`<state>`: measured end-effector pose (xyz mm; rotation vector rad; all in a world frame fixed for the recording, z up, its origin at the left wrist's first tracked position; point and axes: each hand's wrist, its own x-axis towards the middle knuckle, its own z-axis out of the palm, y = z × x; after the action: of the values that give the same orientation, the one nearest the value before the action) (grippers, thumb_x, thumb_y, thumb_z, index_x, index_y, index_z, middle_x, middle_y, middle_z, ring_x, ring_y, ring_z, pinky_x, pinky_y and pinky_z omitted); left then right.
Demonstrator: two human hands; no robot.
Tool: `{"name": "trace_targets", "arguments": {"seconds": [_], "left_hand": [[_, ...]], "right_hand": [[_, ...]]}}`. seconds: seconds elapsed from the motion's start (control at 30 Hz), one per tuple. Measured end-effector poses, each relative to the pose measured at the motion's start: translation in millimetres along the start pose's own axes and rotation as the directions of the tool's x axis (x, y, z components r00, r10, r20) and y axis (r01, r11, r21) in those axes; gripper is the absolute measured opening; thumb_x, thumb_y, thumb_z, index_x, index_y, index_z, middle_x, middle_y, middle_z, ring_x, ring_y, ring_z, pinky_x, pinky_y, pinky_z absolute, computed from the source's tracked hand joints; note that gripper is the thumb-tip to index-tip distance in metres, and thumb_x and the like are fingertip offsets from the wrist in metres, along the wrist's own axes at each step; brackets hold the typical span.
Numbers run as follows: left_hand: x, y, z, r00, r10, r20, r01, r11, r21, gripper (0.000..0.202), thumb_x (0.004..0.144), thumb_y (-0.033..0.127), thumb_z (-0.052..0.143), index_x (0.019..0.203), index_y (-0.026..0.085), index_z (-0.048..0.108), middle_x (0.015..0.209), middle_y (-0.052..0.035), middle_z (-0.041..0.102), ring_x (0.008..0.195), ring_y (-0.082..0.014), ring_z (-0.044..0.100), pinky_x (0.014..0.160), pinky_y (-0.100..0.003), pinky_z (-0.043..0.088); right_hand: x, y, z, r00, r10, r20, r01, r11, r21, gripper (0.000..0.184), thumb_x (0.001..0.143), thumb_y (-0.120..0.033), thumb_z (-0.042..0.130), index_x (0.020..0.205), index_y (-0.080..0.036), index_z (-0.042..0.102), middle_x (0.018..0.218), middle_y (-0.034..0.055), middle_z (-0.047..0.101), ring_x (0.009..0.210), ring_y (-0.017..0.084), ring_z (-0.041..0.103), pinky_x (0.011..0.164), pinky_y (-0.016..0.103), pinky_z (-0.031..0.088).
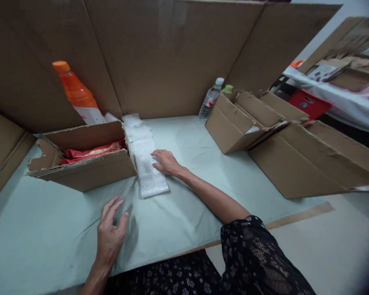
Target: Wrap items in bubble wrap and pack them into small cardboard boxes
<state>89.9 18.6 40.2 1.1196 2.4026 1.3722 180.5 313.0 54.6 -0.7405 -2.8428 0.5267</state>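
Observation:
A strip of bubble wrap (145, 166) lies on the cloth-covered table (184, 217), running back along the side of a cardboard box (95, 172). My right hand (166, 162) rests on the right edge of the strip, its fingers stretched over it. Nearer to me, my left hand (112, 229) is raised a little above the cloth with its fingers apart and nothing in them. It is in front of the box, left of the strip's near end. Inside the box are red packets (92, 153).
An orange bottle (80, 94) leans behind the left box. At the right stand open cardboard boxes (233, 127), with a clear water bottle (211, 100) and a green-capped one behind them. A tall cardboard wall (178, 61) closes off the back. A red container (309, 104) is beyond the boxes.

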Motion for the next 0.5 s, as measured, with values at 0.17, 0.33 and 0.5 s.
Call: {"name": "trace_targets", "arguments": {"seconds": [0.17,0.33,0.5], "left_hand": [[-1,9,15.6,0.994,-0.005,0.108,0.012,0.998,-0.061,0.035,0.086,0.040,0.061,0.110,0.018,0.074,0.133,-0.0160,0.064,0.118,-0.0315,0.064,0.040,-0.020,0.047],[-5,7,13.5,0.994,-0.037,0.102,0.045,0.996,-0.076,0.035,0.085,0.041,0.062,0.108,0.019,0.076,0.130,-0.0165,0.066,0.118,-0.0325,0.065,0.043,-0.021,0.049],[-6,7,6.7,0.992,-0.063,0.108,0.072,0.994,-0.080,0.036,0.084,0.042,0.063,0.109,0.019,0.075,0.134,-0.0160,0.064,0.118,-0.0326,0.065,0.041,-0.021,0.047]], "right_hand": [[18,2,-4,1.000,-0.003,0.029,0.002,1.000,0.004,0.026,0.085,-0.027,0.073,0.109,-0.018,0.070,0.129,0.0120,0.068,0.121,0.031,0.058,0.098,0.044,0.043],[14,-3,-5,0.999,-0.022,-0.023,0.023,0.999,0.039,0.007,0.085,-0.018,0.071,0.092,-0.020,0.072,0.132,0.0101,0.067,0.125,0.029,0.057,0.101,0.044,0.041],[-2,-7,-5,0.992,0.002,-0.126,0.009,0.996,0.085,0.006,0.091,-0.019,0.066,0.097,-0.019,0.069,0.146,0.0147,0.058,0.136,0.028,0.052,0.108,0.047,0.036]]}}
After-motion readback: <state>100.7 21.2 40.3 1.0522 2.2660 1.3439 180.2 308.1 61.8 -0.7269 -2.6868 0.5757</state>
